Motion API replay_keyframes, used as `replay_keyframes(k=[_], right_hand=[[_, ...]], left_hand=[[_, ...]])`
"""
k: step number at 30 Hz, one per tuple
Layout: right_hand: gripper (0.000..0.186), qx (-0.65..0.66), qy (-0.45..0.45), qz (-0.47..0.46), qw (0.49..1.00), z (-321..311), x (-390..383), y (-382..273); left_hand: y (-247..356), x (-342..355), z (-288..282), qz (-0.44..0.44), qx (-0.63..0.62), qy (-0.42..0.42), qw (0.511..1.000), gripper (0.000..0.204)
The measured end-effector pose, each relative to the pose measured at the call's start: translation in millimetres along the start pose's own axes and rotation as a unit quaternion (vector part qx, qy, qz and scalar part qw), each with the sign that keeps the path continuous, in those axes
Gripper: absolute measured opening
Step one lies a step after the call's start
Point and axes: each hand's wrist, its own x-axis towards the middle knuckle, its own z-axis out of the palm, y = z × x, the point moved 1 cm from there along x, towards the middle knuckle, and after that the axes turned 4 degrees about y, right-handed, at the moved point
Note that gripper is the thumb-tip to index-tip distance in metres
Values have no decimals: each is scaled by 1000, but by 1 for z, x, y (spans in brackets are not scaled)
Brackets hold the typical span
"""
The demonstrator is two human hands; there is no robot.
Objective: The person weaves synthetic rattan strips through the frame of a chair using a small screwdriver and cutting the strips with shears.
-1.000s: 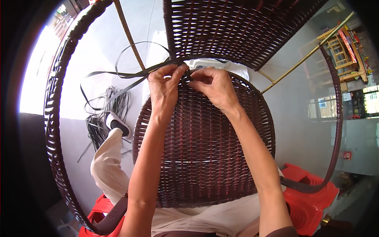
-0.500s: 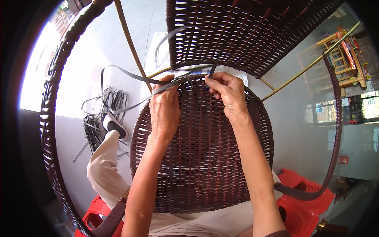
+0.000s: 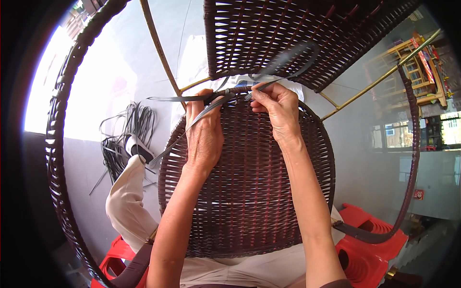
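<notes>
Weaving in progress at the far rim of a round, dark brown woven wicker chair seat (image 3: 249, 192), filling the centre of the view. Left hand (image 3: 204, 134) lying flat on the weave at eleven o'clock of the seat, fingers pressing a flat, dark grey plastic weaving strip (image 3: 173, 98) against the rim, the strip's free end pointing toward nine o'clock. Right hand (image 3: 276, 108) sitting just beside it at twelve o'clock, thumb and fingers pinching tight on a second stretch of strip (image 3: 288, 62), that stretch looping up toward one o'clock, blurred in motion. Hands working close together, not quite touching. Rising at twelve o'clock, the chair's dark brown woven backrest panel (image 3: 297, 33), with bare brass-coloured metal frame rods (image 3: 158, 48) slanting off at eleven and two o'clock. Arcing around at nine and three o'clock, the wrapped dark brown armrest hoop (image 3: 57, 144). Lying on the grey floor at nine o'clock, a loose bundle of dark strips (image 3: 122, 139). Showing at five and seven o'clock, red plastic stools (image 3: 370, 249). Stretching out at eight o'clock, a leg in beige trousers (image 3: 127, 201).
</notes>
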Motion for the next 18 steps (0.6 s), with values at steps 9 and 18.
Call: replay_keyframes(k=[9, 18], right_hand=[[9, 34, 0, -25, 999, 2, -4, 12], [8, -57, 1, -48, 997, 3, -21, -2]], left_hand=[[-5, -3, 5, 28, 27, 12, 999, 35], [2, 0, 2, -38, -82, 52, 995, 22]])
